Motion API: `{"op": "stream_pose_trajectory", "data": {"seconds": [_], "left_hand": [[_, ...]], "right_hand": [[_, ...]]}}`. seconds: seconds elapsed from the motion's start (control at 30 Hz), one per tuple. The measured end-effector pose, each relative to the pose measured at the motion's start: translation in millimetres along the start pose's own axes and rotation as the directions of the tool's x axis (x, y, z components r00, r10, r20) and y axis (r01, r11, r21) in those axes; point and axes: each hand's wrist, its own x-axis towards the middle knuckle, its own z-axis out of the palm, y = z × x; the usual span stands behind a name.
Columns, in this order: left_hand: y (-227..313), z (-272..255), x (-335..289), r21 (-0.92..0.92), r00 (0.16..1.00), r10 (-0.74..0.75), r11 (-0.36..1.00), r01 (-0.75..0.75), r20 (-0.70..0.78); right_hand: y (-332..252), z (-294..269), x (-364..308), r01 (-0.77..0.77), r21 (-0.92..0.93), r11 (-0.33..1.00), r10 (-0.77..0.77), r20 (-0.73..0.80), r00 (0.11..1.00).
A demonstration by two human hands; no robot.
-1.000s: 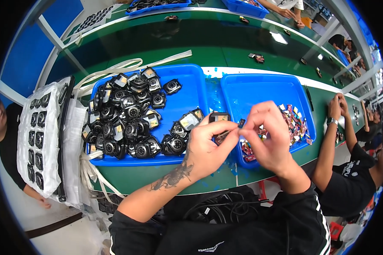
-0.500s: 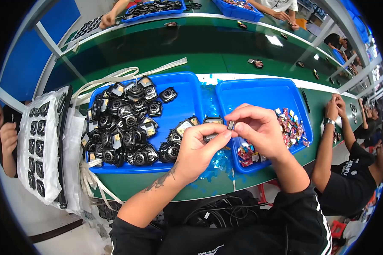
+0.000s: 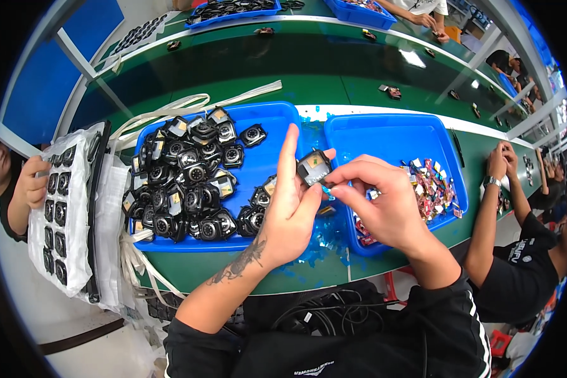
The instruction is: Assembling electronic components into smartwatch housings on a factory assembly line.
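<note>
A black squarish watch housing point(image 3: 314, 166) with a greyish inner face rests in my left hand point(image 3: 287, 222), held at its lower edge by the thumb while the index finger points up. At the housing's lower right corner my right hand point(image 3: 384, 200) pinches a small bit of blue film point(image 3: 326, 189) between thumb and fingertips. Behind my left hand is a blue tray point(image 3: 268, 116) with a heap of similar black watch housings point(image 3: 195, 173). By my right hand, another blue tray point(image 3: 384, 123) contains small red, white and gold electronic parts point(image 3: 431, 189).
Blue film scraps point(image 3: 321, 236) litter the green bench between the trays. White straps point(image 3: 189, 113) lie behind the left tray. At far left stands a stack of white-lined sheets point(image 3: 75, 208) with watch housings. Loose parts point(image 3: 390, 92) lie on the green belt; co-workers sit around.
My left hand has opened its index finger upward and tilted the housing so its inner face shows. Blue film now shows at my right fingertips. Parts on the belt have shifted right.
</note>
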Motion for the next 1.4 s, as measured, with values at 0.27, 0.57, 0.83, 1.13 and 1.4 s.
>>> {"op": "stream_pose_trajectory", "data": {"seconds": [0.27, 0.57, 0.83, 1.13, 1.4], "left_hand": [[-2, -2, -1, -0.138, 0.998, -0.063, 0.988, 0.066, 0.030], [4, -5, -1, -0.090, 0.993, -0.040, 0.995, 0.051, 0.114], [-2, -4, 0, -0.072, 0.983, 0.010, 0.997, 0.003, 0.182], [0, -1, -3, 0.009, 0.982, 0.051, 0.999, -0.053, 0.182], [0, -2, -4, 0.052, 0.980, 0.007, 0.999, -0.017, 0.198]], "right_hand": [[3, 8, 6, 0.109, -0.070, 0.992, -0.116, -0.100, 0.988], [-12, 2, 6, 0.034, -0.113, 0.993, -0.044, -0.086, 0.995], [-7, 2, 5, 0.155, -0.154, 0.976, -0.172, -0.106, 0.979], [-7, 2, 4, 0.154, -0.170, 0.973, -0.174, -0.110, 0.979], [-8, 2, 4, 0.206, -0.286, 0.936, -0.246, -0.114, 0.962]]}}
